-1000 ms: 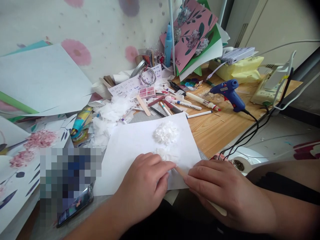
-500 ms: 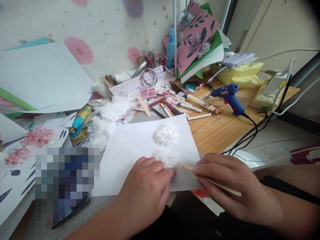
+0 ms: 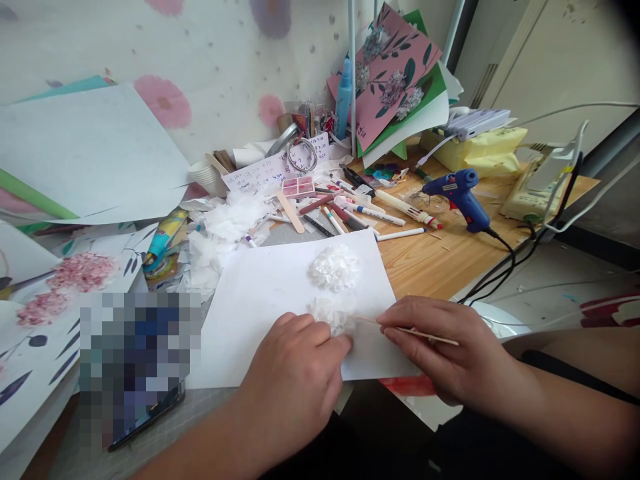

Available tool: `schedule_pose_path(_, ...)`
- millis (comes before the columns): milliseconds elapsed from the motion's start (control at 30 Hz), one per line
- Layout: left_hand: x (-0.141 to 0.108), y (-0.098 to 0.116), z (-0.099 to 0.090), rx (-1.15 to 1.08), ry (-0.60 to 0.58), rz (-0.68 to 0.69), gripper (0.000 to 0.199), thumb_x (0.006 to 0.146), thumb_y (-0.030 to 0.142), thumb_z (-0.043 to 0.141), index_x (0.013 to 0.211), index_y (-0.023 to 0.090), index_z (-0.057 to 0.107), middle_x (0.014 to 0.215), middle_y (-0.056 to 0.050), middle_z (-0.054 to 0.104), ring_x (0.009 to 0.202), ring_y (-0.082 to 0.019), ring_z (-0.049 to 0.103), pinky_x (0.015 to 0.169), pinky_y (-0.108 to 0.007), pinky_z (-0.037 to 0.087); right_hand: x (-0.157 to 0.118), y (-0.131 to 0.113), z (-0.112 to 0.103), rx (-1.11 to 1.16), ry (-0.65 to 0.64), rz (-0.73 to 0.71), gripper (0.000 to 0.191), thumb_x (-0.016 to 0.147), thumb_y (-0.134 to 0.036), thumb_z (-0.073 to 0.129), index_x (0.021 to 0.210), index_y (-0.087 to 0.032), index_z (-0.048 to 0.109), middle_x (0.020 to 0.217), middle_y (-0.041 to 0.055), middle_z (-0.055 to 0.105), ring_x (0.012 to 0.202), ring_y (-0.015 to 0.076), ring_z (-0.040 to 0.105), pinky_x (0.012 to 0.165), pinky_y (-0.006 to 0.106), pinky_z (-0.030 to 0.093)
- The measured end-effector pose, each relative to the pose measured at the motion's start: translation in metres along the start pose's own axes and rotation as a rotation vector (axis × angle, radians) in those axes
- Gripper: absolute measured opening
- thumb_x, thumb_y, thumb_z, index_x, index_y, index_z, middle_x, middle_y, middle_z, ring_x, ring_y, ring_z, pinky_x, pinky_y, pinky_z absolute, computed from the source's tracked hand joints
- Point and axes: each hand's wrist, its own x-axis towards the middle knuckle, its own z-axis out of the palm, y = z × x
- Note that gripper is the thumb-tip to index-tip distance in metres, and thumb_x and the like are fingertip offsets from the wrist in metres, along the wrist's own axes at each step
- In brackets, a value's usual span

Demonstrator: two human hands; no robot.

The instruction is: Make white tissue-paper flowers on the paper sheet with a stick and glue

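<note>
My right hand (image 3: 450,347) pinches a thin wooden craft stick (image 3: 425,335), now seen nearly edge-on, its far tip at the right side of the lower white tissue-paper flower (image 3: 333,312). Against that flower's lower edge rests my left hand (image 3: 303,367), closed, with curled fingers whose tips are partly hidden; I cannot make out what they pinch. Both hands are over a white sheet of paper (image 3: 260,287). A fuller white tissue-paper flower (image 3: 334,268) sits on the sheet just above the lower one.
Behind the sheet lie torn white tissue (image 3: 235,217), several markers (image 3: 375,213) and a flat wooden stick (image 3: 290,212). A blue glue gun (image 3: 460,197) with a black cord is at right. A phone (image 3: 145,373), its screen blurred, and pink flower artwork (image 3: 83,270) are at left.
My right hand has shifted slightly left and up, and the stick has turned from showing its flat face to nearly edge-on. My left hand stays at the lower flower.
</note>
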Motion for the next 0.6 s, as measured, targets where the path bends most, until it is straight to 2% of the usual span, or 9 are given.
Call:
schedule_pose_path(167,0.0005,0.0015,-0.0013,0.014,-0.011,-0.003,0.025,0.08,0.011,0.045,0.094,0.022,0.063,0.07,-0.002,0.053,0.071,-0.02,0.046,0.065,-0.037,0.033,0.0011,-0.0041,-0.0091,0.028,0.096,0.13,0.011,0.086,-0.021,0.055,0.085,-0.019,0.065,0.07,0.0003,0.066,0.059,0.0116,0.061,0.053,0.021,0.047)
schedule_pose_path(400,-0.0013,0.0008,0.0,0.017,-0.013,0.002,0.024,0.081,0.011,0.046,0.094,0.021,0.063,0.071,-0.002,0.053,0.071,-0.021,0.046,0.065,-0.037,0.033,0.0006,-0.0068,-0.0067,0.084,-0.025,0.033,0.013,0.086,-0.016,0.053,0.088,-0.019,0.065,0.072,0.0004,0.065,0.062,0.0106,0.06,0.056,0.02,0.046)
schedule_pose_path(600,-0.0014,0.0012,-0.001,0.017,-0.023,0.001,0.024,0.08,0.011,0.046,0.094,0.021,0.062,0.07,-0.002,0.053,0.069,-0.02,0.045,0.064,-0.036,0.033,0.0011,-0.0035,-0.0021,0.077,-0.051,0.077,0.014,0.087,-0.016,0.052,0.091,-0.019,0.065,0.076,0.002,0.065,0.067,0.0122,0.061,0.059,0.022,0.048)
